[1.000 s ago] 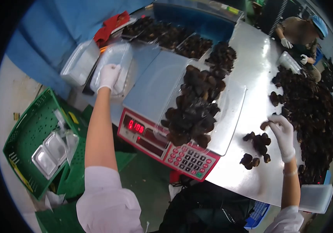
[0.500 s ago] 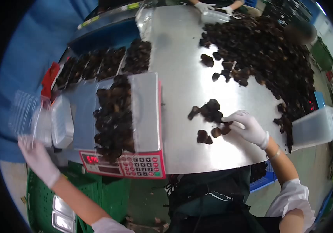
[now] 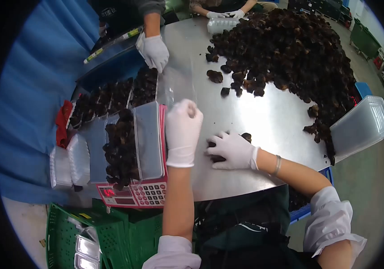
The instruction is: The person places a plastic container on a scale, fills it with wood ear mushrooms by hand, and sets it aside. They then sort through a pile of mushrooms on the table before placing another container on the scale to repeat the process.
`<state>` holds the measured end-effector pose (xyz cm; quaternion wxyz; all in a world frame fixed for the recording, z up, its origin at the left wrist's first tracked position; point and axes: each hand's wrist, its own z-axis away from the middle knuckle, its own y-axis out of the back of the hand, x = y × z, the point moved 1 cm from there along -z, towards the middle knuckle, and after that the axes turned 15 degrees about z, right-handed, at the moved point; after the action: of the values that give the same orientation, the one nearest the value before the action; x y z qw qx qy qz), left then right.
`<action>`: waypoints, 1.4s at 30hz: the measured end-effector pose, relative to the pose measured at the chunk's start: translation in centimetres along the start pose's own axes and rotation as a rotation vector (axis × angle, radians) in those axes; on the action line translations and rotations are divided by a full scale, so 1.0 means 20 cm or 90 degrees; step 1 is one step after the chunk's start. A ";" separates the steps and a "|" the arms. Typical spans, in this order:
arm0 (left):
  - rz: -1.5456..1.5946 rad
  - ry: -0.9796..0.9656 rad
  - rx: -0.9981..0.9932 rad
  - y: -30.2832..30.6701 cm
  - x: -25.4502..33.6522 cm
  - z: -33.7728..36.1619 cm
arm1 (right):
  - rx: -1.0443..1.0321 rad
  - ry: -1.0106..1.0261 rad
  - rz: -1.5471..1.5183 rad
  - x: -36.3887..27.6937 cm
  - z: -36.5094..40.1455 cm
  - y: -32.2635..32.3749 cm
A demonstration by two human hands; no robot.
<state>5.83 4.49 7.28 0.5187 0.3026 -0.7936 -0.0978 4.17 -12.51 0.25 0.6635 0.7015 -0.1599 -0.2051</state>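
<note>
My left hand (image 3: 183, 130), in a white glove, is closed with its fingers curled at the near end of a clear plastic tray (image 3: 178, 85) above the metal table. My right hand (image 3: 234, 151), also gloved, is cupped palm down over a small cluster of dark mushroom-like pieces (image 3: 217, 158), its fingers curved around them. More of that cluster is hidden under the palm. Left of my left hand, a filled tray of dark pieces (image 3: 122, 148) sits on a weighing scale (image 3: 149, 134) with a red keypad panel and lit display.
A large heap of dark pieces (image 3: 290, 54) covers the table's (image 3: 205, 186) far right. Clear tray stacks stand at right (image 3: 362, 123) and left (image 3: 79, 159). A co-worker's gloved hand (image 3: 156, 53) reaches over filled trays (image 3: 145, 85). Another person's hands (image 3: 237, 14) are at the far edge.
My left hand has come from the far left across the scale, bringing the clear tray. My right hand has moved left onto the loose pieces. A co-worker's hand has appeared at the filled trays.
</note>
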 end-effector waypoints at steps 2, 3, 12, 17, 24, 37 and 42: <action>-0.109 0.083 -0.103 -0.14 -0.19 0.03 | 0.000 -0.009 -0.015 0.02 0.10 -0.01; -0.110 0.113 -0.130 -0.17 -0.21 0.05 | -0.008 -0.017 -0.034 0.03 0.15 -0.01; 0.047 0.124 -0.265 -0.02 0.01 0.40 | 0.181 -0.189 -0.224 0.26 0.56 0.24; -0.158 0.213 -0.445 -0.10 0.12 0.56 | -0.012 -0.236 -0.068 0.20 0.52 0.11; 0.040 0.172 -0.401 -0.29 -0.04 0.55 | -0.025 -0.350 -0.210 0.05 0.33 0.05; 0.029 0.103 0.002 0.00 -0.24 0.36 | 0.038 -0.064 -0.184 0.18 -0.46 0.23; 0.085 0.268 -0.098 0.06 -0.17 0.44 | 0.130 -0.013 -0.150 0.34 -0.44 0.14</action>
<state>-1.39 5.99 1.33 0.7000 0.2222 -0.6762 -0.0581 14.54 -8.52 2.87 0.5583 0.7771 -0.1032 -0.2717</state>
